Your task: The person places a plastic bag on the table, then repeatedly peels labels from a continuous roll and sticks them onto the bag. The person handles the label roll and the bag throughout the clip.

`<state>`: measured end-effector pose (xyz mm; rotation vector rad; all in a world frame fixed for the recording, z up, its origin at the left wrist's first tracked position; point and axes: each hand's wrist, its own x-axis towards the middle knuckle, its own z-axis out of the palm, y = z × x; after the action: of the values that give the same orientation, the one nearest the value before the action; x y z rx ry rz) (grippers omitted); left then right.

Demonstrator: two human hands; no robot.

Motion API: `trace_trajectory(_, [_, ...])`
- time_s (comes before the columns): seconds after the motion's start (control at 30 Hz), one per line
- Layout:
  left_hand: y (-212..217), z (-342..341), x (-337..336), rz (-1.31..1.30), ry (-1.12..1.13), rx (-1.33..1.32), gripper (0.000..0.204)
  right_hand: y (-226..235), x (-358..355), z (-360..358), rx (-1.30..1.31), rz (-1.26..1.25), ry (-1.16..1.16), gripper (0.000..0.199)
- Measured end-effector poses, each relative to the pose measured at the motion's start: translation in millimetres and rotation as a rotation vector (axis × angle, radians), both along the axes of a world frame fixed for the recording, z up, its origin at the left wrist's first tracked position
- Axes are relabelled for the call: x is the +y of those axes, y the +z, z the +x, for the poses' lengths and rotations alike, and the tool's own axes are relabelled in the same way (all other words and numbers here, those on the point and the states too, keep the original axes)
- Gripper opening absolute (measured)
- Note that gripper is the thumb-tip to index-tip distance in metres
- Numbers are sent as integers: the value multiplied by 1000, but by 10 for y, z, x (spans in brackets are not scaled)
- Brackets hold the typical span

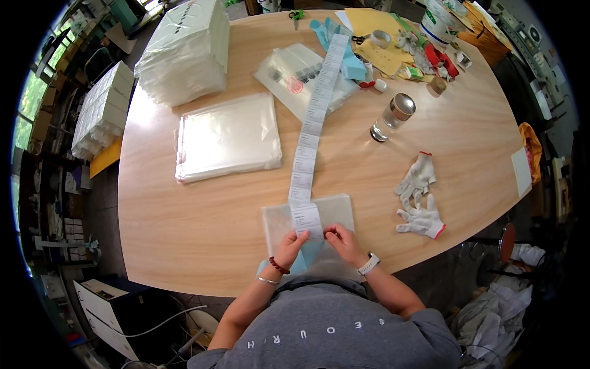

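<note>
A long strip of white printed labels (310, 136) runs from the far side of the table down to my hands, its blue backing (311, 251) showing at the near end. My left hand (290, 247) is closed on the strip's left edge, thumb on top. At the right edge, my right hand (344, 242) has its fingers curled in a pinch on the strip; the fingertips are partly hidden. Beneath both hands lies a stack of clear plastic bags (337, 212) at the table's near edge.
A flat pack of clear bags (228, 138) lies left of the strip, with a tall wrapped stack (184, 55) behind it. White work gloves (423, 216) and a glass bottle (393, 117) are to the right. Tape (380, 39) and papers clutter the far right of the wooden table (184, 240).
</note>
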<state>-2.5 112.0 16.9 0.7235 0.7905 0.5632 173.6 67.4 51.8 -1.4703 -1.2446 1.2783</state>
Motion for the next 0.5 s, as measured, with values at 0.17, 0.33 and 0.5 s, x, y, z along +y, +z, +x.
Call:
trace_trajectory(0.17, [-17,111,-31,37,50,-14,28,91,89,-56,-105,91,-81,30])
trace_trajectory(0.33, [-57,176,77,-162,109,56,30,114,32,-13,-407,252,23,32])
trace_trajectory(0.5, [-300,120,-14,-81,110,172,34,79,-26,-21,-470,357,-5,20])
